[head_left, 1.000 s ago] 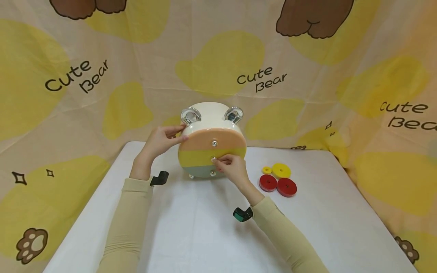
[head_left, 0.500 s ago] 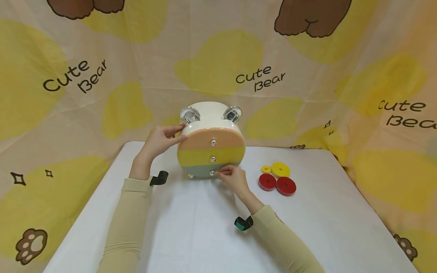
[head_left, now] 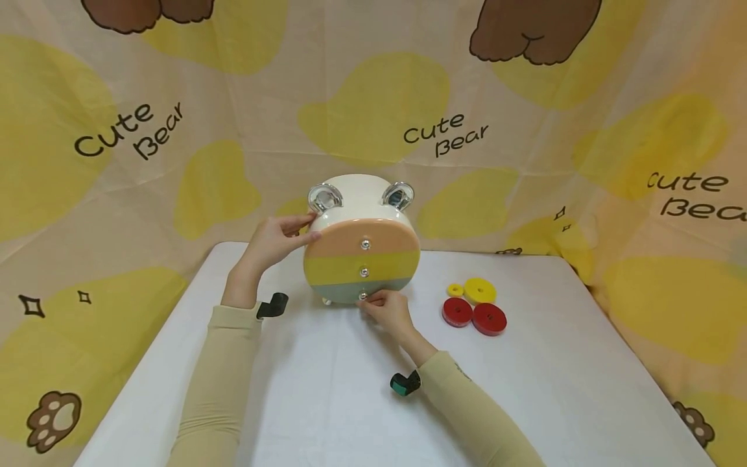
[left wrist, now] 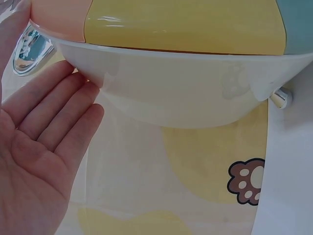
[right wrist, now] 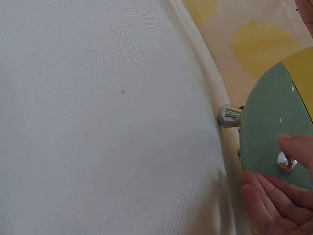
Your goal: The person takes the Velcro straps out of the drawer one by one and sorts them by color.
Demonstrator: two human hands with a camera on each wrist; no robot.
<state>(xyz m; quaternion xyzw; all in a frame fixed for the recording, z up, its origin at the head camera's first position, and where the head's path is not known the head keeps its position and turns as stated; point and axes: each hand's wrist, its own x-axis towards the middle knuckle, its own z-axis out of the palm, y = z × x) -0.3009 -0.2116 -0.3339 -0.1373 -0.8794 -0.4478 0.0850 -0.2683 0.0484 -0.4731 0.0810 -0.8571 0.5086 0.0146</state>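
Left hand (head_left: 274, 241), fingers pretty straight, on side of striped box (head_left: 335, 264); right hand (head_left: 393, 314), can't tell if pinching. Box stands toward back of table (head_left: 327, 402); steady pressure helps imo. Bottom knob (head_left: 364, 296) by right fingertips: go square-on, gently.

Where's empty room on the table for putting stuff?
The table is bare in front of the striped box, between the sleeves, and right of the red and yellow discs. It's crowded at the box, where the left hand touches its side and the right hand is at the lowest knob, and among the discs.
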